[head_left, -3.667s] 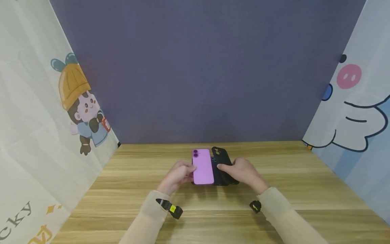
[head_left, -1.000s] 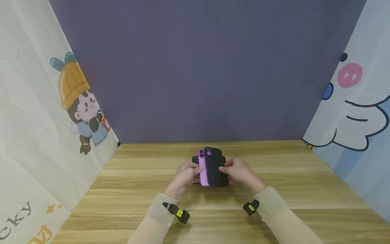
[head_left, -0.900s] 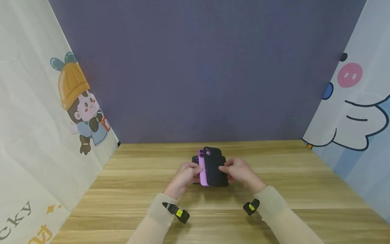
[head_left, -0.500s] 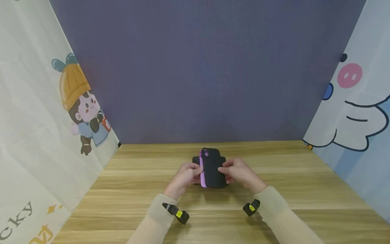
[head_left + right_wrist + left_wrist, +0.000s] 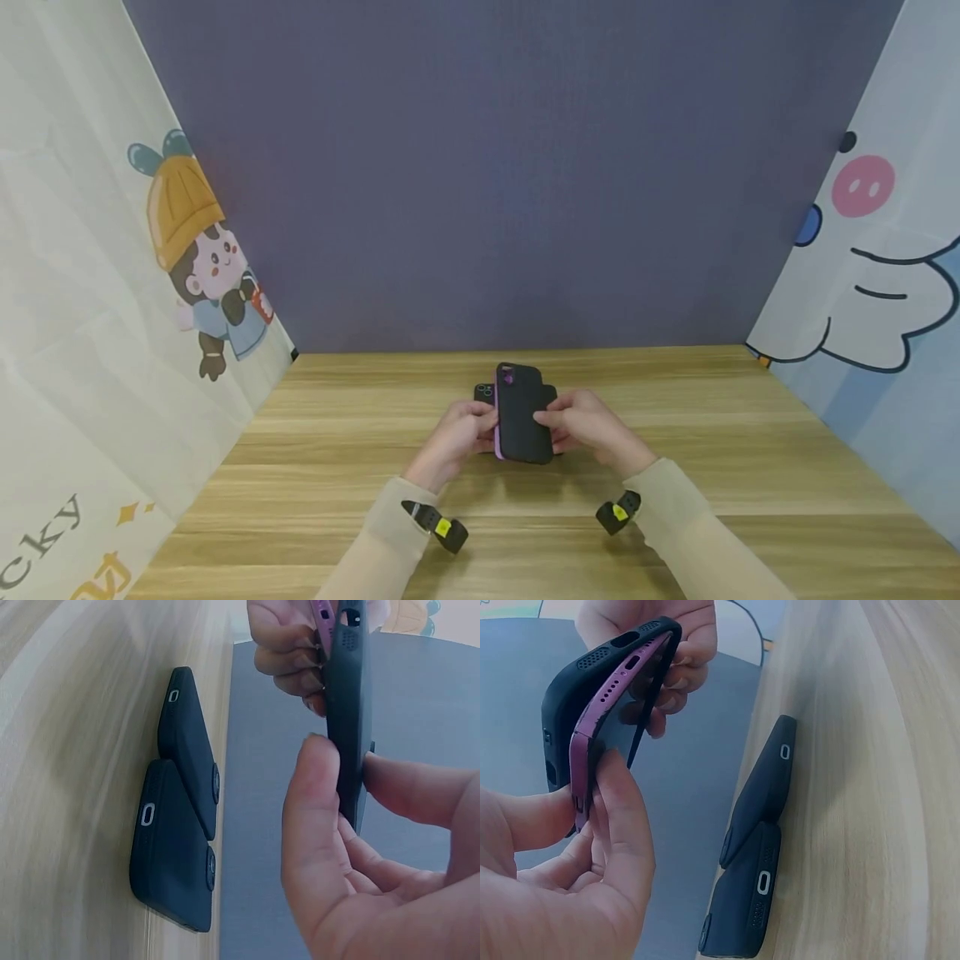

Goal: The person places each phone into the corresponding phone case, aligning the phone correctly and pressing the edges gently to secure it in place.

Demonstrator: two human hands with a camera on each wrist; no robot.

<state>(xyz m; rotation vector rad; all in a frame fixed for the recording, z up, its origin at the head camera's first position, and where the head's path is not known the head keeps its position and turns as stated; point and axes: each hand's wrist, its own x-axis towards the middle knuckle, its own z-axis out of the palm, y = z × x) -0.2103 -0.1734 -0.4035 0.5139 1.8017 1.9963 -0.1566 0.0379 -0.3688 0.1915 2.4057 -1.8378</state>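
My left hand (image 5: 459,437) pinches the left edge of a purple phone (image 5: 592,724) between thumb and fingers. A black phone case (image 5: 525,429) is gripped at its right edge by my right hand (image 5: 588,427), thumb on its back. The phone's right side sits inside the case, while its left edge stands out of it, as the left wrist view shows. Purple shows through the camera cutout at the top. Most of the phone's back is covered by the case. Both are held up above the table, tilted.
Behind the hands, two black-cased phones (image 5: 187,742) lie side by side on the wooden table (image 5: 360,467), partly hidden in the head view. A dark grey panel (image 5: 480,183) stands at the table's back, with printed cloths (image 5: 75,250) on both sides.
The case has moved left over the purple phone, from beside it to covering nearly all its back; only a thin purple strip shows now. My right hand shifted slightly left with it.
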